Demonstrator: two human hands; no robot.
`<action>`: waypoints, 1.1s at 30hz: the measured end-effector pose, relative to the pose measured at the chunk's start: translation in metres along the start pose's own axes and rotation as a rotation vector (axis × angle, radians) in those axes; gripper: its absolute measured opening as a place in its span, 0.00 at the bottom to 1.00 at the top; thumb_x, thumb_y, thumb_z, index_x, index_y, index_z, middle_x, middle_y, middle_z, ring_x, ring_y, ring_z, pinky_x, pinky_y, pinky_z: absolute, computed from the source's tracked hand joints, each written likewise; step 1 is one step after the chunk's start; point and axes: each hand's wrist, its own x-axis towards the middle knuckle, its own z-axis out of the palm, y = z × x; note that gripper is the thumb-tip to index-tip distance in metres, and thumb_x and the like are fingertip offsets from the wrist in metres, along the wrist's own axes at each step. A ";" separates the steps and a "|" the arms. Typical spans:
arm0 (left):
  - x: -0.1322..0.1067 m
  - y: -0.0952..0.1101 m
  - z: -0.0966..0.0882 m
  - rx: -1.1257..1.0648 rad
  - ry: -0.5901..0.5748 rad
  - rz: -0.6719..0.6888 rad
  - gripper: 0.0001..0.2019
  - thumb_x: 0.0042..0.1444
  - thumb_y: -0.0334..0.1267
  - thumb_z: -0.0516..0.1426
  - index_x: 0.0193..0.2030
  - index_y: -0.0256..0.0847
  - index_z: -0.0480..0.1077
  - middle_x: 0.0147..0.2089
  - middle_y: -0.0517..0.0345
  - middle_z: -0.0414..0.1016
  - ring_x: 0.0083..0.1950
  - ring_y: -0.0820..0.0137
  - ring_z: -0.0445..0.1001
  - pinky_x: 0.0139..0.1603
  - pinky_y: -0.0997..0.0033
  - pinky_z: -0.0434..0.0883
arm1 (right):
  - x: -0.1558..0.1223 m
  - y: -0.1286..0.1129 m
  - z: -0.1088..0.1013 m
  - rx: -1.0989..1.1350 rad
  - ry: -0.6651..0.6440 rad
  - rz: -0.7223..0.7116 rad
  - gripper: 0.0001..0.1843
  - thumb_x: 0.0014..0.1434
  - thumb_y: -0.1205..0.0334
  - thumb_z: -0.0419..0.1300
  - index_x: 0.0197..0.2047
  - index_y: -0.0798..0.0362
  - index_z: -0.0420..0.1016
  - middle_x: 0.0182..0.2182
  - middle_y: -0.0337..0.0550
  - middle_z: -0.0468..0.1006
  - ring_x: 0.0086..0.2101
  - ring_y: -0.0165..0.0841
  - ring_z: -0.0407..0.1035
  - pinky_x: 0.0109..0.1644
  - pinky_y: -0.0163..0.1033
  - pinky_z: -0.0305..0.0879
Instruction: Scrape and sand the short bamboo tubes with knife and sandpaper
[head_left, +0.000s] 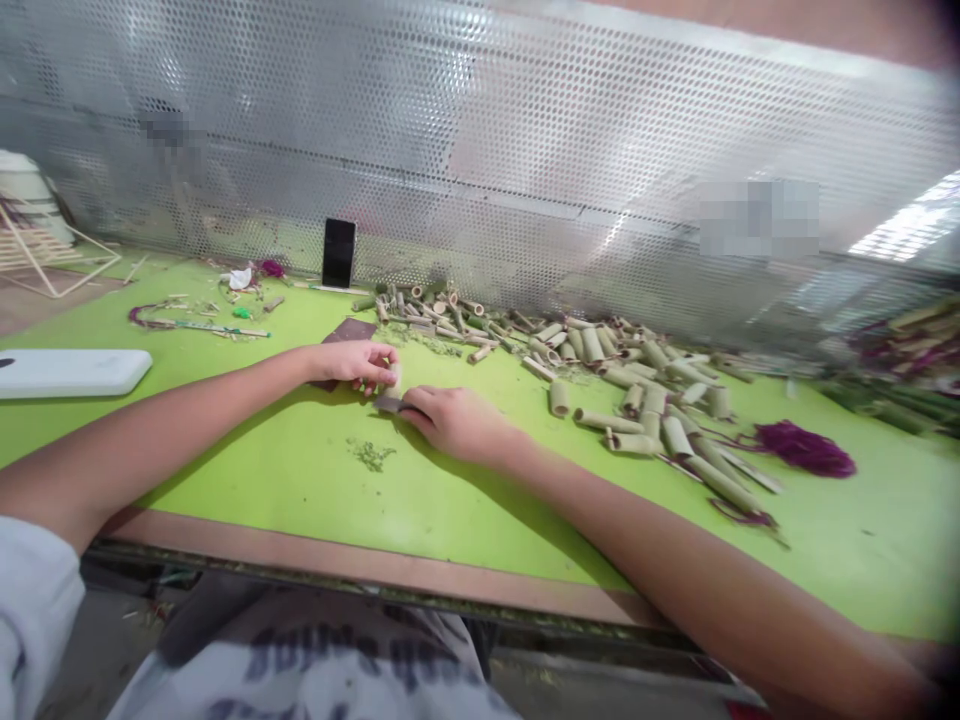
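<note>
My left hand rests on the green table top, fingers pinched on a short pale bamboo piece held upright. My right hand lies just to its right, fingers curled around a small dark blade whose tip meets the base of the bamboo piece. Beneath my left hand sits a dark brown flat pad. A little heap of green shavings lies in front of both hands.
Several cut bamboo tubes spread across the table to the right, beside a purple thread bundle. A black phone leans on the perforated metal wall. A white flat case lies at left. Scraps and sticks lie at far left.
</note>
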 end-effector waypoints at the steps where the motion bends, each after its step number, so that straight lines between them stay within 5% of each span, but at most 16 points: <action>1: 0.000 -0.001 0.000 -0.010 0.000 -0.002 0.25 0.49 0.57 0.68 0.39 0.40 0.66 0.28 0.62 0.73 0.24 0.73 0.71 0.23 0.75 0.63 | -0.002 0.000 0.000 -0.012 -0.003 -0.018 0.18 0.73 0.52 0.47 0.44 0.52 0.74 0.37 0.44 0.80 0.30 0.33 0.69 0.32 0.37 0.51; 12: -0.001 0.003 -0.001 0.014 -0.032 -0.014 0.23 0.53 0.56 0.66 0.41 0.40 0.67 0.31 0.61 0.73 0.29 0.72 0.74 0.25 0.75 0.65 | 0.003 0.000 0.002 -0.016 0.030 0.058 0.17 0.73 0.54 0.45 0.48 0.52 0.72 0.39 0.45 0.79 0.32 0.34 0.71 0.33 0.38 0.52; 22: 0.001 -0.005 0.000 -0.169 0.010 -0.041 0.27 0.46 0.55 0.70 0.42 0.41 0.64 0.36 0.57 0.78 0.28 0.73 0.74 0.21 0.78 0.63 | -0.003 0.009 0.001 -0.013 0.035 -0.123 0.17 0.72 0.53 0.48 0.43 0.53 0.74 0.36 0.44 0.79 0.30 0.32 0.69 0.33 0.38 0.52; 33: 0.004 -0.004 0.006 -0.335 0.218 -0.064 0.15 0.56 0.47 0.65 0.43 0.39 0.71 0.33 0.57 0.75 0.25 0.74 0.73 0.17 0.79 0.61 | 0.002 0.059 0.002 0.007 0.050 0.327 0.22 0.72 0.53 0.42 0.43 0.54 0.73 0.33 0.49 0.79 0.27 0.35 0.69 0.31 0.39 0.61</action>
